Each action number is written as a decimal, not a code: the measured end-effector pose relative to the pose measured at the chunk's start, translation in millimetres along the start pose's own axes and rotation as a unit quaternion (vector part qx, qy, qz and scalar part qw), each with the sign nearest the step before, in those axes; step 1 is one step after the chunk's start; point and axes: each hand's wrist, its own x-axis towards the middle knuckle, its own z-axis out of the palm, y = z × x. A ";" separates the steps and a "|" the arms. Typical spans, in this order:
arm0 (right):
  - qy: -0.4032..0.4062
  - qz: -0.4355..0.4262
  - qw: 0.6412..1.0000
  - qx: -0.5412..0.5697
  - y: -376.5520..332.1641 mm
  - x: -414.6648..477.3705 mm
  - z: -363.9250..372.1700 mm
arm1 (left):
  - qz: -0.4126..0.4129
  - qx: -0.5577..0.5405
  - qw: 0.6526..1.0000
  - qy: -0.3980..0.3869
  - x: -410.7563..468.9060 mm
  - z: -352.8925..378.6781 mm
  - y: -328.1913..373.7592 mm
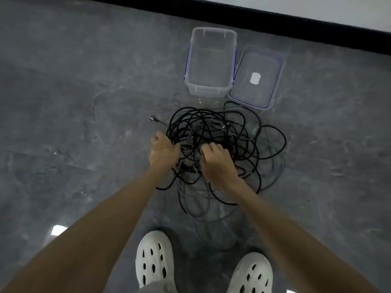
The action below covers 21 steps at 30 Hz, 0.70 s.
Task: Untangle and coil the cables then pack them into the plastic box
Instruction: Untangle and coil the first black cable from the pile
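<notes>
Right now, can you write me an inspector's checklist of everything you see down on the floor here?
Surface: glossy grey marbled floor with light reflections.
Job's things: clear plastic box, upright, open and empty; its lid lies flat close beside it on the right.
Clutter: nothing seen.
Grippers: left hand grips the cables at the tangle's left edge; right hand pinches strands near its middle.
Cables: black and grey, one tangled heap in front of the box, none coiled; one plug end sticks out on the left.
Surroundings: black baseboard under a white wall; two white clogs at the bottom.
</notes>
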 end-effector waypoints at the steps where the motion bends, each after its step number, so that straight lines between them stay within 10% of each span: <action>1: 0.008 0.005 1.000 0.005 0.0 -0.5 3.6 | -0.031 -0.015 0.999 -0.024 0.7 -0.4 -2.4; 6: -0.086 0.188 0.945 0.252 -15.5 8.6 -11.8 | -0.004 -0.127 0.992 -0.026 -32.9 -6.9 16.4; 11: -0.070 0.458 0.573 0.676 -30.2 29.8 -71.3 | 0.134 -0.140 0.976 -0.102 -86.6 -22.5 48.5; 13: -0.046 0.464 0.487 0.738 -28.5 31.9 -95.9 | 0.170 -0.134 0.969 -0.119 -106.0 -26.8 54.7; 17: -0.043 0.444 0.596 0.668 -36.8 25.6 -144.7 | 0.170 -0.173 0.961 -0.136 -133.7 -44.2 67.7; 21: -0.012 0.439 0.599 0.670 -45.0 18.4 -186.0 | 0.151 -0.164 0.953 -0.203 -148.3 -64.2 80.1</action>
